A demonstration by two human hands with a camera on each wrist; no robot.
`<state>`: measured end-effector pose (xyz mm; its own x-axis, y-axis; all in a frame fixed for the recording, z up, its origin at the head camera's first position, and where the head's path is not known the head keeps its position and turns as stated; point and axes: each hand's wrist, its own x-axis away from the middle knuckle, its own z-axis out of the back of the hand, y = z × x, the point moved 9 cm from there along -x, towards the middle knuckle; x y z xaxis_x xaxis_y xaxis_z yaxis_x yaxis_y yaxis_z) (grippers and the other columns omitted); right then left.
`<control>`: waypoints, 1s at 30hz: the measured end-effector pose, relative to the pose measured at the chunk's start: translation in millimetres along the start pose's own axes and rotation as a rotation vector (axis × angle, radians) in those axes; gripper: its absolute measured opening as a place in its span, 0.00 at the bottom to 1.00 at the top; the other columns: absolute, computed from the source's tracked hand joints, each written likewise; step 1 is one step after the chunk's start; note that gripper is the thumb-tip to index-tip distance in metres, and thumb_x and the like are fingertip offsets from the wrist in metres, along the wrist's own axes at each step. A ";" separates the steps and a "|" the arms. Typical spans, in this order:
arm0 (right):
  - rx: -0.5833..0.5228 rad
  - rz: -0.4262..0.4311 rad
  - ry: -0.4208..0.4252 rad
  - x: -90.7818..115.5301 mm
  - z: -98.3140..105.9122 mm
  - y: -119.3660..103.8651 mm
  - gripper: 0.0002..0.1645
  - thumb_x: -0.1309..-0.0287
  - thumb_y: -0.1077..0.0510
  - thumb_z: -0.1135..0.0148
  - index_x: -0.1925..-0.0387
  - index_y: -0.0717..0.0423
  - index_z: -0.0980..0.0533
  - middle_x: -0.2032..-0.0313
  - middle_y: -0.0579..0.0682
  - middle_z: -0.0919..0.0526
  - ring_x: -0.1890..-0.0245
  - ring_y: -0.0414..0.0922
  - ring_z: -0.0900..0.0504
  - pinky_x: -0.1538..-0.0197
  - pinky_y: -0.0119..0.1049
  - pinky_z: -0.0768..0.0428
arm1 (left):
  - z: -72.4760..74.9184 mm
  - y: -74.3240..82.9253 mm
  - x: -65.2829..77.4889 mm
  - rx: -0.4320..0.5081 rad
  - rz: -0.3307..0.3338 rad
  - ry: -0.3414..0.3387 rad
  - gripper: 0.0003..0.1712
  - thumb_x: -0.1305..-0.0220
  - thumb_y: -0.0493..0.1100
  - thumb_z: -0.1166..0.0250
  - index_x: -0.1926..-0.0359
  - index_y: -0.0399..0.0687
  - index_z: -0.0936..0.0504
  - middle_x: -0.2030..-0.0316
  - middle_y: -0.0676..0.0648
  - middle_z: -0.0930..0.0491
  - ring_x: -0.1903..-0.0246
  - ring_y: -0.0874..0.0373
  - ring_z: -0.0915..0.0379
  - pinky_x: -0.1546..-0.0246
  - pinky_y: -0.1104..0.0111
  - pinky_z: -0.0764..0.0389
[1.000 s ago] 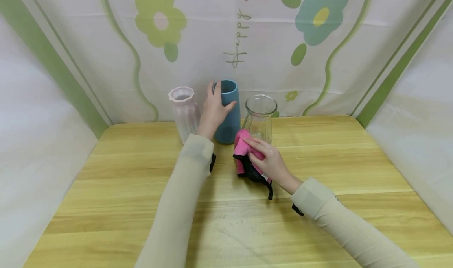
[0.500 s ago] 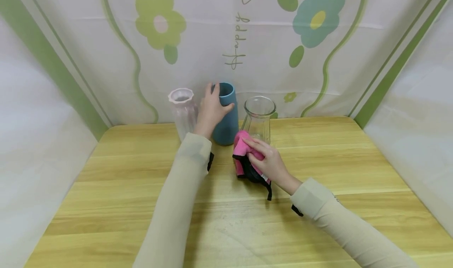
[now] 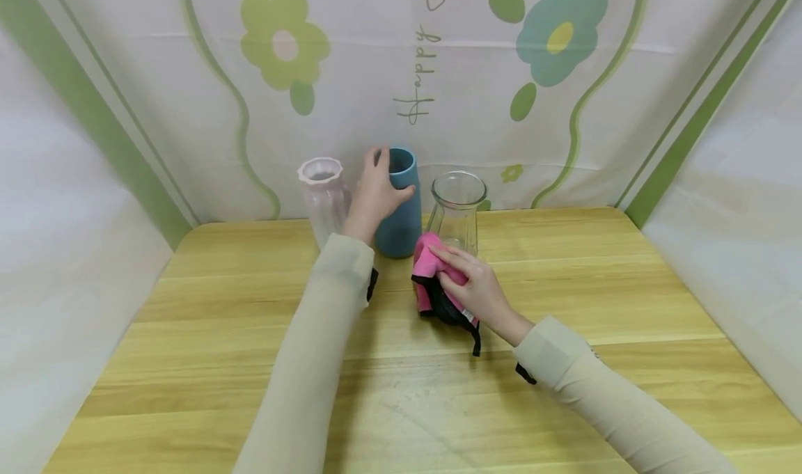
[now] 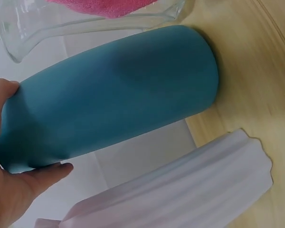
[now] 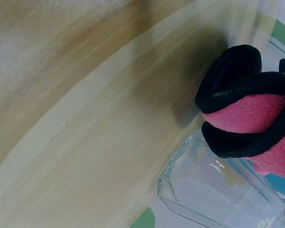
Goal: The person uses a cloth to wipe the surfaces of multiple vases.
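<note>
In the head view my left hand point(image 3: 374, 197) grips the upper part of a tall blue vase point(image 3: 404, 216), thumb on one side and fingers at its rim. The left wrist view shows the smooth vase wall point(image 4: 118, 95) with its base at the wooden tabletop. My right hand point(image 3: 479, 287) pinches a bunched pink cloth point(image 3: 432, 259) with black edging and a dangling black strap. In the right wrist view the pink fleecy cloth point(image 5: 249, 114) shows its black border folded over, close in front of a clear glass vase point(image 5: 204, 185).
A pale pink-white fluted vase point(image 3: 327, 206) stands left of the blue one, partly behind my left hand. The clear glass vase stands on the right, partly covered by the cloth. A flower-printed curtain point(image 3: 370, 56) hangs behind the wooden table point(image 3: 219, 321).
Both hands keep their holds on the blue vase and the pink cloth. The head view shifts very slightly; the vases stay in the same arrangement.
</note>
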<state>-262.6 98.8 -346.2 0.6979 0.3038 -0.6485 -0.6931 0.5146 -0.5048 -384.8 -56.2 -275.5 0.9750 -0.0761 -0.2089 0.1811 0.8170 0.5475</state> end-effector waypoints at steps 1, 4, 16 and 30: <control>-0.001 -0.001 0.000 0.0 0.0 -0.1 0.24 0.49 0.69 0.35 0.47 0.59 0.21 0.49 0.63 0.18 0.49 0.58 0.18 0.53 0.48 0.18 | 0.0 0.3 0.3 0.003 -0.006 0.004 0.51 0.41 0.53 0.34 0.25 0.44 0.51 0.26 0.43 0.52 0.36 0.41 0.35 0.37 0.55 0.29; -0.007 -0.003 0.002 0.3 -0.2 -0.3 0.24 0.50 0.70 0.34 0.48 0.59 0.20 0.50 0.63 0.18 0.49 0.58 0.18 0.52 0.49 0.18 | 0.8 0.1 1.9 0.003 -0.013 0.021 0.51 0.42 0.53 0.34 0.26 0.44 0.50 0.27 0.43 0.51 0.37 0.40 0.34 0.38 0.54 0.28; -0.006 -0.001 0.037 -1.5 6.1 -6.2 0.26 0.51 0.71 0.33 0.47 0.60 0.21 0.49 0.63 0.18 0.48 0.60 0.19 0.53 0.49 0.18 | 3.8 -4.9 6.5 -0.057 -0.023 -0.032 0.52 0.43 0.58 0.35 0.25 0.47 0.49 0.27 0.44 0.50 0.39 0.40 0.33 0.41 0.51 0.27; -0.059 -0.010 0.129 -11.7 21.2 -14.0 0.27 0.51 0.72 0.34 0.46 0.61 0.22 0.48 0.62 0.18 0.49 0.57 0.18 0.51 0.46 0.19 | 8.3 -4.9 28.0 -0.012 -0.162 -0.164 0.53 0.45 0.56 0.32 0.25 0.46 0.50 0.26 0.42 0.50 0.32 0.45 0.40 0.37 0.55 0.29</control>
<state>-257.2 105.0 -319.4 0.6783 0.1919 -0.7093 -0.6987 0.4674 -0.5417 -357.3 -67.0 -277.3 0.9414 -0.2979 -0.1582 0.3363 0.7933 0.5076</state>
